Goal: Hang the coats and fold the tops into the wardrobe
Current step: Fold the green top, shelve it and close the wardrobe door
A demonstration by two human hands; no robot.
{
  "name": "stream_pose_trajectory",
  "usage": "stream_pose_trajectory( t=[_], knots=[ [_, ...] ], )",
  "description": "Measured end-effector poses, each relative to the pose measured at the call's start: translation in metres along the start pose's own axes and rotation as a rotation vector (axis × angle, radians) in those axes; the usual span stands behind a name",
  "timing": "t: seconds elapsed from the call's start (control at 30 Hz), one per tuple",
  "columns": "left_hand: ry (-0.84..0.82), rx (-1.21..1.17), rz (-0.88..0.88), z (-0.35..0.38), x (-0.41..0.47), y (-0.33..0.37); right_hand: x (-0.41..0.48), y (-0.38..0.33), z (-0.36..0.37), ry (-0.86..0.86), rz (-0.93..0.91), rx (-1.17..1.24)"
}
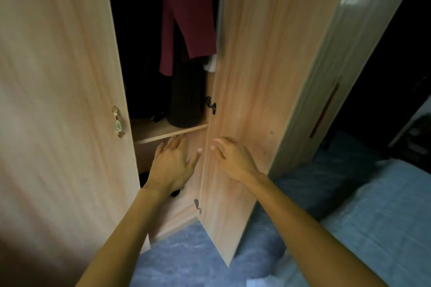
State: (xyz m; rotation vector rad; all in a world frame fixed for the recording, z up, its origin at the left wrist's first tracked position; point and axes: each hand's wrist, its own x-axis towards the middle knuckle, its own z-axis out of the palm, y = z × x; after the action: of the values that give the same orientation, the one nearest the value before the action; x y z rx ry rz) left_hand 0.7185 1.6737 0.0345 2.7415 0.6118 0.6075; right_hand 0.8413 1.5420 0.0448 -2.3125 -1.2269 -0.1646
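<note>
Your 2 hands empty at the wardrobe [245, 77], left hand [171, 166] spread below its shelf [163, 131], right hand [233, 158] relaxed on the open door, maroon coat [186, 14] hanging well above both

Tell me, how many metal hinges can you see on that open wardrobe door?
2. One hinge sits beside the shelf, level with the hanging clothes; the other hinge is lower, near the door's bottom. More may be hidden higher up, out of view.
</note>
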Motion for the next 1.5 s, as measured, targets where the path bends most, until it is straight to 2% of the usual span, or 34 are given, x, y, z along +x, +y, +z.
stream_pose_trajectory(
  t=[0.23, 0.5, 0.67, 0.77, 0.87, 0.97, 1.17, 1.3, 1.43, 1.5],
  knots=[
    [-0.022, 0.027, 0.115, 0.019, 0.026, 0.085, -0.027, 0.083, -0.060, 0.089, 0.161, -0.035],
    [0.014, 0.133, 0.161, 0.051, 0.096, 0.186, -0.002, 0.194, -0.121, 0.141, 0.303, 0.075],
    [0.049, 0.198, 0.132, 0.058, 0.132, 0.223, 0.037, 0.236, -0.132, 0.074, 0.231, 0.172],
    [0.063, 0.222, 0.077, 0.055, 0.139, 0.227, 0.056, 0.230, -0.128, 0.032, 0.117, 0.241],
    [0.079, 0.264, 0.006, 0.049, 0.137, 0.222, 0.058, 0.214, -0.119, 0.046, 0.130, 0.348],
    [0.105, 0.244, -0.080, 0.040, 0.128, 0.208, 0.055, 0.202, -0.105, 0.070, 0.111, 0.321],
    [0.207, 0.238, -0.264, 0.012, 0.103, 0.169, 0.059, 0.160, -0.082, 0.003, -0.101, 0.354],
    [0.228, 0.242, -0.418, -0.008, 0.079, 0.145, 0.065, 0.120, -0.056, -0.067, -0.233, 0.459],
    [0.240, 0.234, -0.510, -0.021, 0.060, 0.108, 0.077, 0.080, -0.037, -0.223, -0.297, 0.376],
    [0.267, 0.227, -0.536, -0.028, 0.055, 0.090, 0.084, 0.063, -0.028, -0.221, -0.339, 0.332]
  ],
)
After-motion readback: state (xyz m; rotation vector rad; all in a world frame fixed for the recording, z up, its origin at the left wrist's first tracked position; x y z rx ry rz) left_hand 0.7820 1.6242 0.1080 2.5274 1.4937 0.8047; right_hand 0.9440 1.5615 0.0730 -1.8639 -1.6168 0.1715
